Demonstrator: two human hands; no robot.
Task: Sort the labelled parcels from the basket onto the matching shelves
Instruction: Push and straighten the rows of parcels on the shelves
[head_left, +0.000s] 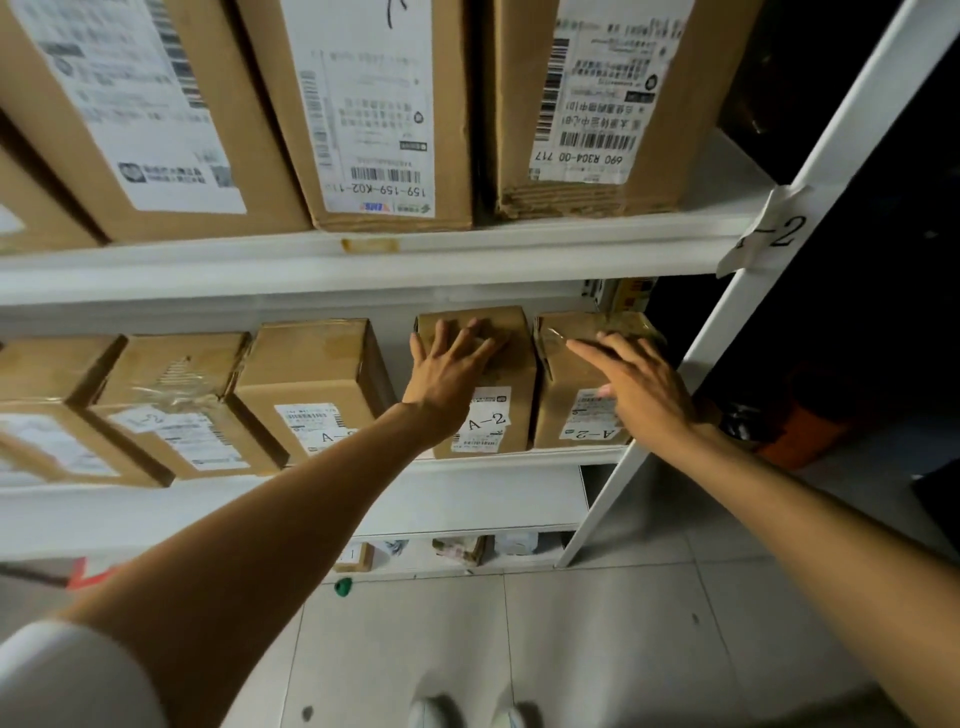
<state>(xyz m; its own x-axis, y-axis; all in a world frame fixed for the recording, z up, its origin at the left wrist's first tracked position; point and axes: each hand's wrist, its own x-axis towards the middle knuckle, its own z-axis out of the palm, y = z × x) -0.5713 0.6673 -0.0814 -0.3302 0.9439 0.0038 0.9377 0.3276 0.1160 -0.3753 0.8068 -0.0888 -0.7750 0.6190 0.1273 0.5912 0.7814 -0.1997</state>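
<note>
Two small cardboard parcels stand side by side at the right end of the white A-2 shelf (519, 457). My left hand (449, 366) lies flat, fingers spread, on the top front of the left parcel (511, 374), whose label reads A-2. My right hand (641, 382) has straight fingers resting on the right parcel (563, 395), which also carries an A-2 label, upside down. A paper tag marked A-2 (769, 234) is taped to the shelf's right post. The basket is out of view.
More brown parcels (306, 384) fill the same shelf to the left. Large boxes (384, 114) with shipping labels sit on the shelf above. Small items lie on the lowest shelf (457, 551). Below is a tiled floor (597, 649), and dark clutter stands right of the post.
</note>
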